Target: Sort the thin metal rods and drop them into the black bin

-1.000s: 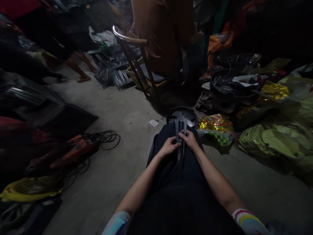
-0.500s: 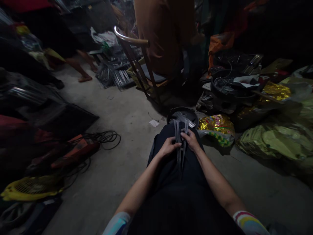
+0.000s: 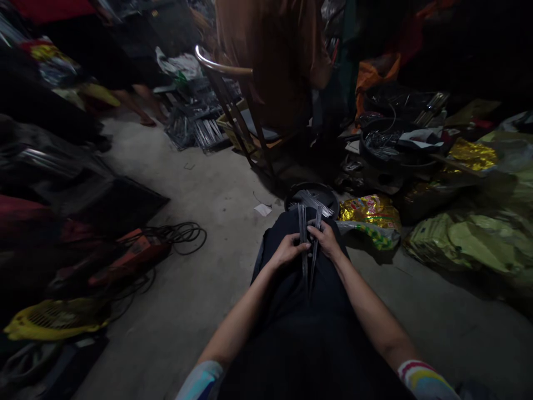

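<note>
Over my dark-clothed lap, my left hand (image 3: 290,249) is closed around a bundle of thin grey metal rods (image 3: 302,222), thumb across the front. My right hand (image 3: 325,239) grips a second, similar bundle of rods (image 3: 318,216). Both bundles point away from me, side by side, and their lower ends come close together in a narrow V. Just past my knees stands a round dark basin (image 3: 290,201) with more such rods (image 3: 310,198) lying in it. The exact kind of rod is too dim to tell.
A person in brown (image 3: 270,61) sits ahead by a wooden-armed chair (image 3: 227,69). Golden plastic packs (image 3: 368,211) and greenish sacks (image 3: 466,239) lie right. On the left are coiled cable (image 3: 187,236), a red tool (image 3: 137,250) and a yellow basket (image 3: 54,319). Another person's legs (image 3: 141,103) are far left.
My hands and both bundles have hardly moved. The seated person has leaned to the left, and the far-left person's feet have shifted.
</note>
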The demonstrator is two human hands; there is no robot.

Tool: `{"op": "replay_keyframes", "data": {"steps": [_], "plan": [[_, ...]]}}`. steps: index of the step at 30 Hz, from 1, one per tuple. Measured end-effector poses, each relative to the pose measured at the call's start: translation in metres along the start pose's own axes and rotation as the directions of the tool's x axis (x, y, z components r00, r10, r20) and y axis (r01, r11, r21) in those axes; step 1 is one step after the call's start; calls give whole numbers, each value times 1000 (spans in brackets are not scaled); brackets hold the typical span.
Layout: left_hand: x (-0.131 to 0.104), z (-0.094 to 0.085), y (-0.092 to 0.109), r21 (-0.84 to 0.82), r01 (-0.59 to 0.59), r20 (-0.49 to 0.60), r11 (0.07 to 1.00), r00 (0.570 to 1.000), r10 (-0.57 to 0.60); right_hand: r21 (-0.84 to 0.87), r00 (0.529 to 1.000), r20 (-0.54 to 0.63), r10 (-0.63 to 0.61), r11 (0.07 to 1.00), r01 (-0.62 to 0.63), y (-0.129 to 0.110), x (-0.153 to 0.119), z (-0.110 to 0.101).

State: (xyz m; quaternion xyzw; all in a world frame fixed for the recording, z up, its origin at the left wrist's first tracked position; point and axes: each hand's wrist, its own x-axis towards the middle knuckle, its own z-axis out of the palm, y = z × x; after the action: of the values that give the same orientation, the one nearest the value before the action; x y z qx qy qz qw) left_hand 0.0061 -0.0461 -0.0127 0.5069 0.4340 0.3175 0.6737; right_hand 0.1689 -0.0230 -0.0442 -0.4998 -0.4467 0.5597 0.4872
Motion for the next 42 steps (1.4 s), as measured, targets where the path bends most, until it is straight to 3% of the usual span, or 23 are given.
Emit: {"op": "replay_keyframes", "data": {"steps": [7,14,17,22,28,31,37,40,42], "plan": [[4,-1,-5,26,-14,18,1000,1000,13,-74,999,38,-14,997,17,-6,0,2],[2,-1,-1,34,-3,10,999,1000,3,49,999,-8,47,998,-47,0,2,0],[2,-1,-1,24,-6,24,1000,1000,6,64,998,33,55,996,-57,-1,1,0],[4,-2,-4,104,-24,17,994,1000,22,-10,997,70,40,999,-40,-6,0,2],[3,-3,-3,148,-32,33,988,999,27,58,997,54,63,996,-66,0,3,-2],[2,0,-3,207,-44,24,977,999,40,4,997,65,46,999,-47,-3,1,0],[-7,0,1,118,-101,-27,988,994,105,-364,965,222,-139,906,214,-19,-33,25],[-15,-10,9,17,-85,-161,996,983,86,-406,970,213,-119,892,199,-21,-67,36],[-15,-16,20,-121,-41,-255,992,967,9,-407,972,234,-23,906,120,-25,-86,40]]}}
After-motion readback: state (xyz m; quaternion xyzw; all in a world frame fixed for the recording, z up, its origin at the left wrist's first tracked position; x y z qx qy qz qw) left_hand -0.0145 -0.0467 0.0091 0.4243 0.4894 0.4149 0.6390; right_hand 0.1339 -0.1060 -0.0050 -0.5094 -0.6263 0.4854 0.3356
